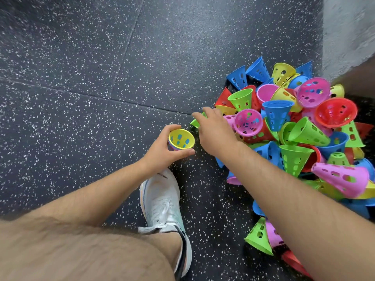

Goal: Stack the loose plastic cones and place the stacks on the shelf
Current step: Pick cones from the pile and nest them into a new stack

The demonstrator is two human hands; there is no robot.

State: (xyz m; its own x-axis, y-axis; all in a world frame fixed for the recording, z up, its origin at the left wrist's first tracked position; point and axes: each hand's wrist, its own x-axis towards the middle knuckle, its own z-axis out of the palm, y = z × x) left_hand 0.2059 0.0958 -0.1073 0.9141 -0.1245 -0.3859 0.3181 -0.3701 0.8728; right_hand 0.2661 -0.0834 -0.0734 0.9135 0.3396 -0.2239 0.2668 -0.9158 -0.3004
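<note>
Currently your L hand (162,149) grips the yellow-topped stack of perforated plastic cones (181,139); R hand (215,132) fingers rest on a green plastic cone (195,123), grasp undeterminable.

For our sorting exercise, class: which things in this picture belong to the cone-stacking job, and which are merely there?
Job: stack of cones in the left hand; green cone under the right hand; loose cone pile.
Merely there: white shoe; speckled floor; grey wall.

The pile of cones (294,126) lies on the floor (81,88). Left of the pile is the stack of cones (181,139), nearer left the shoe (162,199), behind it a wall (349,27).
</note>
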